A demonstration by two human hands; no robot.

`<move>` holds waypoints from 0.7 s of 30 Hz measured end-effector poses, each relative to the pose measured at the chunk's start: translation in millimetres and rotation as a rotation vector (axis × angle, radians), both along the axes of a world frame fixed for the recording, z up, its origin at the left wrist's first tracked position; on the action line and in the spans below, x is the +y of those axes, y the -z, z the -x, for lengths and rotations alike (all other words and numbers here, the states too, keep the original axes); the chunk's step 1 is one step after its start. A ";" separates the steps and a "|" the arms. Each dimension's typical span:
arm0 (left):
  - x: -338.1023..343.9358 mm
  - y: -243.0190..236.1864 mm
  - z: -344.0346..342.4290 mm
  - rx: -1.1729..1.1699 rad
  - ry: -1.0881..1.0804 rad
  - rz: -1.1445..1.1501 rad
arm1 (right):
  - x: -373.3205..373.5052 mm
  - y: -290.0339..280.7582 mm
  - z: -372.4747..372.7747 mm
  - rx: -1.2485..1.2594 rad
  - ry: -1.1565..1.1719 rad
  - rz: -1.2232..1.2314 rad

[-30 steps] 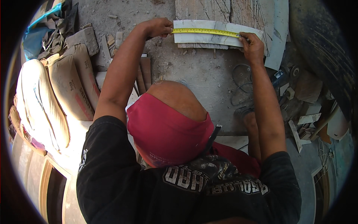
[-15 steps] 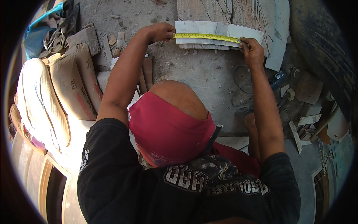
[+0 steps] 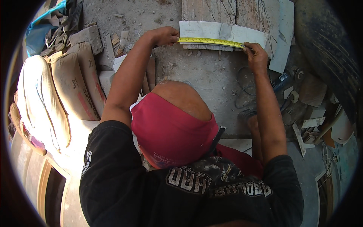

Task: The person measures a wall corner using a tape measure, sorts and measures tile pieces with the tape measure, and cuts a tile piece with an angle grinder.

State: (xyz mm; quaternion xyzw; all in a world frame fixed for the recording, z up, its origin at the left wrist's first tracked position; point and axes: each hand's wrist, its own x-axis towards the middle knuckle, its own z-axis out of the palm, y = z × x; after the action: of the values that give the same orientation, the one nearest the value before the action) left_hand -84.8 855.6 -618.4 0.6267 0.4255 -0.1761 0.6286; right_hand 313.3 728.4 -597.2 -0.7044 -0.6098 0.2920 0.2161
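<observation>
A yellow tape measure (image 3: 210, 41) is stretched along the near edge of a curved white veined tile strip (image 3: 204, 28), which lies over rough, streaked boards or slabs (image 3: 257, 13). My left hand (image 3: 164, 36) is closed on the tape just past the strip's left end; the tape's case is hidden in the fingers. My right hand (image 3: 257, 56) pinches the silver end of the tape near the strip's right part, thumb and finger at its lower edge. Below, a bent bare knee (image 3: 179, 98) sticks out from red cloth (image 3: 170, 128).
Paper cement sacks (image 3: 72, 89), rubble and blue plastic (image 3: 38, 36) are at the left. At the right lie an angle grinder (image 3: 283, 78) with its cable, tile offcuts (image 3: 314, 122) and a large dark curved object (image 3: 321, 45). Loose tile pieces (image 3: 149, 72) sit beside my left arm.
Both hands and the tape have moved down toward me and slightly right, so the tape now runs along the strip's near edge instead of its middle. Both hands keep their hold.
</observation>
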 end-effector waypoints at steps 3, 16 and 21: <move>-3.1 1.5 1.1 -0.004 -0.010 0.022 | -1.3 0.5 -1.0 0.001 -0.018 -0.023; -12.2 -1.0 0.3 0.000 0.031 0.005 | -19.9 3.3 -1.6 -0.007 -0.039 -0.055; -48.6 1.7 1.6 0.045 0.177 0.006 | -59.7 5.3 3.7 -0.100 -0.130 -0.014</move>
State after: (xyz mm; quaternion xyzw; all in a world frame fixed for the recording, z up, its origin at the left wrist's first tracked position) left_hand -86.4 807.0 -620.1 0.6559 0.3819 -0.2463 0.6027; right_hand 309.6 668.7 -602.5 -0.6754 -0.6665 0.2655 0.1708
